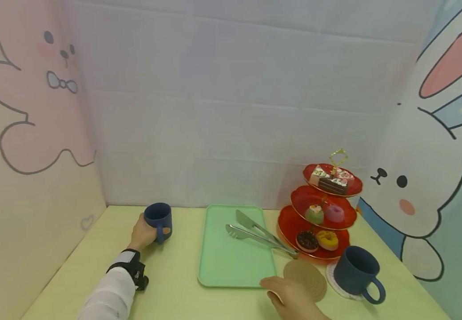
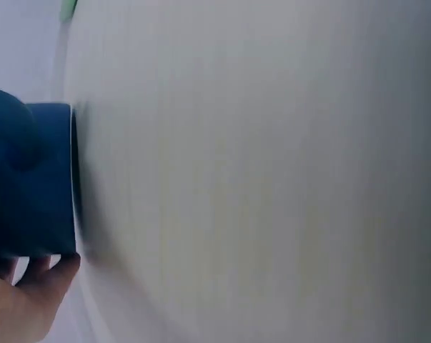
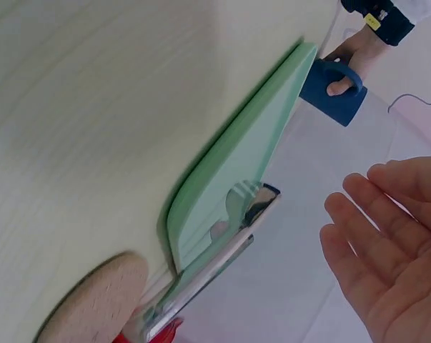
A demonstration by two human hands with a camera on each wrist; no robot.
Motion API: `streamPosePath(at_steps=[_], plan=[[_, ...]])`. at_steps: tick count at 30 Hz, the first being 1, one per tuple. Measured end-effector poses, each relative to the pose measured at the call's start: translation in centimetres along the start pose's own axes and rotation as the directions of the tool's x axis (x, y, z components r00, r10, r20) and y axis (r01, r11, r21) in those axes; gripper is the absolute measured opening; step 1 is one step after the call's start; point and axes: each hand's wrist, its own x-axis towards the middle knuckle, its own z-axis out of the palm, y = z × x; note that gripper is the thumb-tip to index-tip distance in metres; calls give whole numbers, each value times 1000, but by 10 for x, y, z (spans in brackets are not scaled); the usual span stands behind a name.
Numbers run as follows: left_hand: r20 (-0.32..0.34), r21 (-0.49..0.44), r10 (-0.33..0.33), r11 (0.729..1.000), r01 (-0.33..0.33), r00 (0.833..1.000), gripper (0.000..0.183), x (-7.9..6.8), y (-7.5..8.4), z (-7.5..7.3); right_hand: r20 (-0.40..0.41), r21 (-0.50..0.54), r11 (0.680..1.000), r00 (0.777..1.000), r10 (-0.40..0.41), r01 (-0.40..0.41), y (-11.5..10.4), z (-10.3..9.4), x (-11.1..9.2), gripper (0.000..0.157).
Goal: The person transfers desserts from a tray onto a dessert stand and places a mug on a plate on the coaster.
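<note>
At the back left of the table, my left hand [image 1: 143,234] grips a dark blue mug [image 1: 165,221], with its thumb through the handle. The left wrist view shows fingertips against the mug's side, near its base. My right hand [image 1: 292,298] is at the front right corner of a light green tray [image 1: 231,262], its fingers extended and holding nothing. Metal serving tongs [image 1: 258,238] lie slanted across the tray's right rim, spread at their tips. Close by the right hand lies a round tan coaster [image 1: 306,276], partly covered by it in the head view.
A red three-tier stand [image 1: 288,224] with cake slices, small cakes and doughnuts stands at the back right. Before it, a second blue mug [image 1: 351,269] sits on a white coaster [image 1: 332,282]. White and cartoon-printed walls [image 1: 231,111] enclose the table at the back and sides.
</note>
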Motion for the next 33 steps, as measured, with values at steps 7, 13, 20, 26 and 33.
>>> streamPosePath(at_steps=[7, 13, 20, 26, 33], plan=[[-156, -120, 46, 991, -65, 987, 85, -53, 72, 23, -110, 525, 851, 989, 99, -27, -43, 14, 38, 20], [-270, -196, 164, 955, -221, 949, 83, -104, 131, 44, -183, 800, 600, 963, 198, 28, -86, 20, 75, 28], [-262, -152, 223, 951, -269, 939, 78, -143, 157, 75, -106, 912, 405, 913, 394, -69, -96, 19, 71, 23], [-141, -174, 247, 947, -270, 959, 83, -163, 163, 91, -102, 942, 327, 862, 497, -77, -81, 19, 57, 18], [151, -331, 389, 886, -325, 909, 75, -181, 177, 111, -140, 925, 366, 805, 577, -102, -36, 2, 15, 14]])
